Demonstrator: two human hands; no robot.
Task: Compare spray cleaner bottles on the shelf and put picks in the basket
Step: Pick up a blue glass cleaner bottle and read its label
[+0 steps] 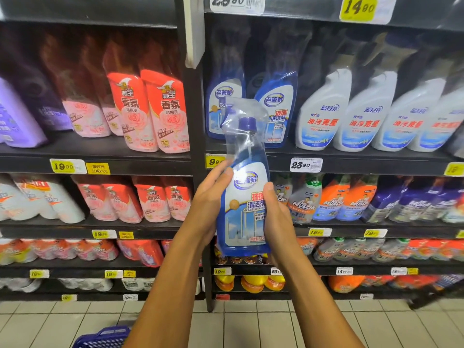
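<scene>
A blue glass-cleaner spray bottle [244, 197] in a clear plastic sleeve, with a purple cap, is held upright in front of the shelves, label toward me. My left hand [209, 204] grips its left side and my right hand [277, 217] grips its right side with the thumb on the label. Two bottles of the same blue cleaner [275, 109] stand on the shelf just behind it. White spray bottles [319, 116] with red lettering stand to their right. A blue basket [103, 339] shows at the bottom edge, on the floor below my left forearm.
Orange and purple spray bottles [334, 202] fill the shelf below on the right. Red and pink cleaner packs [153, 109] stand in the left bay. A dark shelf post [198, 151] divides the bays. Yellow price tags [66, 167] line the shelf edges. Pale floor tiles [251, 327] lie below.
</scene>
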